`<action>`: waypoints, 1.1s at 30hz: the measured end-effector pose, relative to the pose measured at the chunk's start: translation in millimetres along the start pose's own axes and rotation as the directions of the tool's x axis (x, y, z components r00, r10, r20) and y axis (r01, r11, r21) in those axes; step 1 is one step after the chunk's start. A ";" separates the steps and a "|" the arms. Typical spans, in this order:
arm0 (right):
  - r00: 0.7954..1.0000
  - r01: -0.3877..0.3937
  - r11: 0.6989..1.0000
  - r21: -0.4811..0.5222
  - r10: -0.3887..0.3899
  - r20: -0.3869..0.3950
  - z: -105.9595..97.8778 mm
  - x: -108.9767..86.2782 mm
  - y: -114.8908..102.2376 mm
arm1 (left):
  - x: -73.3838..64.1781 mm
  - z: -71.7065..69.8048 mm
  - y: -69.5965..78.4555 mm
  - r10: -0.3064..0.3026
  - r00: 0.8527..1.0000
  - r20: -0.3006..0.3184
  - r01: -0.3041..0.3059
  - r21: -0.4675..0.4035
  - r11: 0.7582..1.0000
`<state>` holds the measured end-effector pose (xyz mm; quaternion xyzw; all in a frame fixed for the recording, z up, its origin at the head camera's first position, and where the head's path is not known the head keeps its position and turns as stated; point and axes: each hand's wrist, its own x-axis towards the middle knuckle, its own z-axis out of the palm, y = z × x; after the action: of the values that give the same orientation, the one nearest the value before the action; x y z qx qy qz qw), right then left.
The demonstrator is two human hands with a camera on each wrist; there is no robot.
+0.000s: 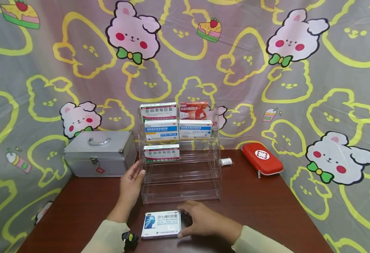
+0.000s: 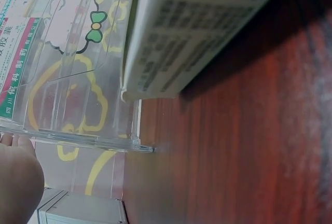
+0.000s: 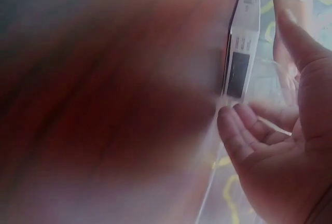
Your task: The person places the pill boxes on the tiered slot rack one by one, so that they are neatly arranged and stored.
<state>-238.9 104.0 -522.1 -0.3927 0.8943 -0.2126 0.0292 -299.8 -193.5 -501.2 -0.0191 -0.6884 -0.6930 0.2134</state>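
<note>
A white-and-blue medicine box [image 1: 161, 225], with a head picture on its face, lies in front of the clear acrylic display rack [image 1: 181, 196]. Around its right end is my right hand [image 1: 200, 219], thumb by the near corner and fingertips by the far one. In the right wrist view the fingers of this hand [image 3: 275, 151] are loosely bent, the fingertips right at the box's end [image 3: 244, 53]. My left hand [image 1: 131, 184] rests on the rack's left side. The left wrist view shows part of that hand [image 2: 18, 177] beside the rack's side panel [image 2: 78, 138].
On the rack's upper tiers stand several medicine boxes [image 1: 161, 133], with one green-and-white box [image 1: 161, 153] at left below them. A silver case [image 1: 99, 154] is at the back left. At right lie a red zipped case [image 1: 262, 159] and a small white roll [image 1: 226, 161]. A patterned curtain [image 1: 185, 70] hangs behind.
</note>
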 end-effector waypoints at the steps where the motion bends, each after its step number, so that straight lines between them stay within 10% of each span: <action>1: 1.000 -0.016 1.000 -0.017 0.016 0.005 0.8 1.4 -1.2 | 0.1 -0.3 -0.6 -0.001 1.000 -0.003 0.001 -0.001 1.000; 13: 1.000 -0.016 0.998 -0.064 0.016 -0.010 6.0 6.9 -2.3 | 0.7 -0.1 -1.3 0.008 1.000 -0.008 -0.008 -0.022 1.000; 33: 0.945 -0.105 0.920 0.378 0.210 -0.249 -43.3 -51.8 45.3 | 0.9 -1.1 -2.0 -0.022 1.000 0.018 0.022 -0.040 0.999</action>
<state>-243.9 183.7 -507.1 -0.2720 0.8638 -0.4240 -0.0114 -301.0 -194.9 -502.8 -0.0218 -0.6762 -0.7089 0.1995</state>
